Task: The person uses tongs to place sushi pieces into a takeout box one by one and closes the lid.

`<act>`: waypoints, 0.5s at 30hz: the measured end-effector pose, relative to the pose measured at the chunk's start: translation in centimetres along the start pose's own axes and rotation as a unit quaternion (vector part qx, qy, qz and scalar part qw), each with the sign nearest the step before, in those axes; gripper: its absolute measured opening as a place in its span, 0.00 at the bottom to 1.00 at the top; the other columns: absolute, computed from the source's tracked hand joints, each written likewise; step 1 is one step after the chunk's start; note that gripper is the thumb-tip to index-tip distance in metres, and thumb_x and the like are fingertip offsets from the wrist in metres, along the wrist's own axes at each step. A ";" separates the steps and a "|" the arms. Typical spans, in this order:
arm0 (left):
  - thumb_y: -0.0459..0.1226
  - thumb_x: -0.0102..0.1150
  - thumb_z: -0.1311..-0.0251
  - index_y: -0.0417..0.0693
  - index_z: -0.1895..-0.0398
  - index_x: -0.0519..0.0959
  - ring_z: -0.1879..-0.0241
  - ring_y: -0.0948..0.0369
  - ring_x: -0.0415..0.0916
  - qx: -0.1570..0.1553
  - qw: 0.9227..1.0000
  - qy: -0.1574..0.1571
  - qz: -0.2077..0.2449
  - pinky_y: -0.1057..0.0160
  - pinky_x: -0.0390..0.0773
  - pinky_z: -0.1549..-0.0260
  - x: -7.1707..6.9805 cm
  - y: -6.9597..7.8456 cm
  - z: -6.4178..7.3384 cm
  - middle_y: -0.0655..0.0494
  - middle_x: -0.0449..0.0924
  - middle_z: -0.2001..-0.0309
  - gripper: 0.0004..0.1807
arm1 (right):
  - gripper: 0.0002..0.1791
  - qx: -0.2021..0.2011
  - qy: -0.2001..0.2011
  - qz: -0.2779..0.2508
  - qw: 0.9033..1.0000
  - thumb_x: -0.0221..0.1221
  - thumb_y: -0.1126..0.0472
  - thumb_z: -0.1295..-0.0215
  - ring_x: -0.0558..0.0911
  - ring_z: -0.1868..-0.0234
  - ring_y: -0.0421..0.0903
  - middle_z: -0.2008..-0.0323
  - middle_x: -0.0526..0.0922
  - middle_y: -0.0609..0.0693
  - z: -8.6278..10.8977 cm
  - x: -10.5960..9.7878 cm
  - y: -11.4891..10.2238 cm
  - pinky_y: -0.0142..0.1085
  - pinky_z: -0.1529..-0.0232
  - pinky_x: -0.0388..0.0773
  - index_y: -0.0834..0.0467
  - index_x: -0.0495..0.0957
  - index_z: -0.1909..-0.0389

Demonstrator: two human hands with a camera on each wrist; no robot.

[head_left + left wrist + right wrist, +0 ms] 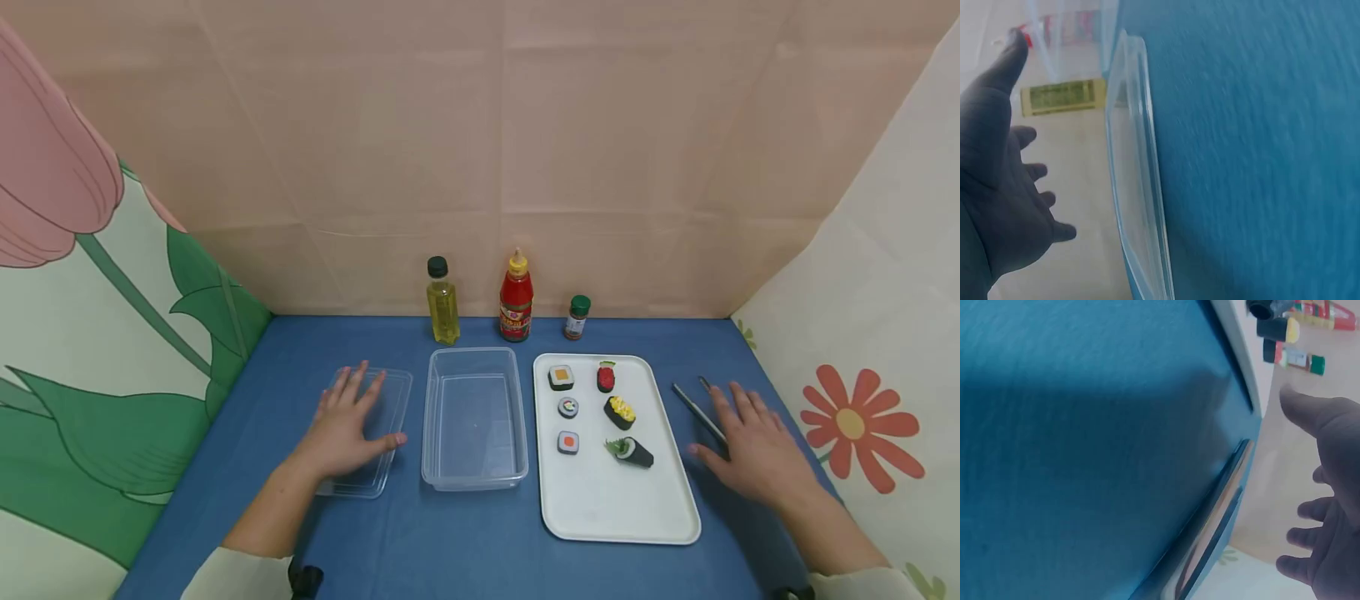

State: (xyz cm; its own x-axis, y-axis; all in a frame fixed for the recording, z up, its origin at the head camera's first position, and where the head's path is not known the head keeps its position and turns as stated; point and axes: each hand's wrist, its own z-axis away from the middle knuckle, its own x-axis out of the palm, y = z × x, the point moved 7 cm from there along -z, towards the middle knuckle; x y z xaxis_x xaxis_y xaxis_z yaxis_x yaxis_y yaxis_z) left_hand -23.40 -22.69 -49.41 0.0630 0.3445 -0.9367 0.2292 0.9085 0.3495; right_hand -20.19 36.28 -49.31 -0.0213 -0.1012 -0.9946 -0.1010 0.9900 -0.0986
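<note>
My left hand is held over a clear plastic lid, fingers spread and nothing in its grasp. The left wrist view shows a gap between this hand and the lid. To the right of the lid stands a clear plastic box. On the other side my right hand hovers with fingers apart over a pair of slim metal tongs, partly hiding them. In the right wrist view the tongs lie on the blue cloth below the empty hand.
A white tray holds several sushi pieces, among them a hand roll and a corn-topped one. Behind stand an oil bottle, a red sauce bottle and a small green-capped jar. A beige cloth wall closes the back.
</note>
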 end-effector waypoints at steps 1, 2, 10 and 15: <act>0.68 0.68 0.45 0.52 0.15 0.52 0.19 0.37 0.33 0.006 1.000 -0.002 0.008 0.25 0.40 0.30 0.0 0.2 0.0 0.45 0.38 0.16 0.61 | 0.64 0.003 -0.001 0.002 1.000 0.73 0.35 0.45 0.50 0.26 0.80 0.25 0.51 0.78 0.1 0.1 0.3 0.77 0.35 0.51 0.66 0.51 0.19; 0.68 0.68 0.44 0.53 0.15 0.52 0.19 0.37 0.33 0.009 1.000 -0.006 0.015 0.24 0.43 0.31 0.0 0.5 0.0 0.45 0.39 0.16 0.61 | 0.65 0.005 -0.001 0.003 1.000 0.73 0.35 0.45 0.53 0.27 0.80 0.26 0.52 0.78 0.1 0.2 0.5 0.77 0.36 0.53 0.67 0.52 0.20; 0.63 0.72 0.44 0.52 0.15 0.52 0.19 0.37 0.36 0.046 0.995 -0.028 0.084 0.21 0.57 0.38 0.1 2.7 0.5 0.48 0.43 0.16 0.60 | 0.66 0.013 -0.014 0.003 1.000 0.72 0.32 0.47 0.64 0.35 0.81 0.32 0.61 0.80 0.5 1.1 2.4 0.76 0.42 0.65 0.72 0.54 0.22; 0.61 0.75 0.46 0.54 0.15 0.53 0.19 0.37 0.37 0.072 0.990 -0.039 0.117 0.21 0.57 0.37 0.3 4.0 0.8 0.49 0.45 0.16 0.60 | 0.66 0.023 -0.026 0.002 0.999 0.71 0.30 0.47 0.66 0.38 0.81 0.36 0.65 0.82 0.7 1.5 3.4 0.75 0.45 0.69 0.75 0.57 0.25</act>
State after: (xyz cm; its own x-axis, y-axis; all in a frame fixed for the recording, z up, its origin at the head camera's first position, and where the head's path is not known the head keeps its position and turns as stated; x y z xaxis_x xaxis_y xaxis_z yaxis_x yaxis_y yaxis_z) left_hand -21.72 -19.16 -48.31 0.2045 0.5178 -0.8307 0.3351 0.7603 0.5564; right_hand -19.82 39.54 -51.12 0.0300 -0.0924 -0.9953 -0.0551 0.9940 -0.0940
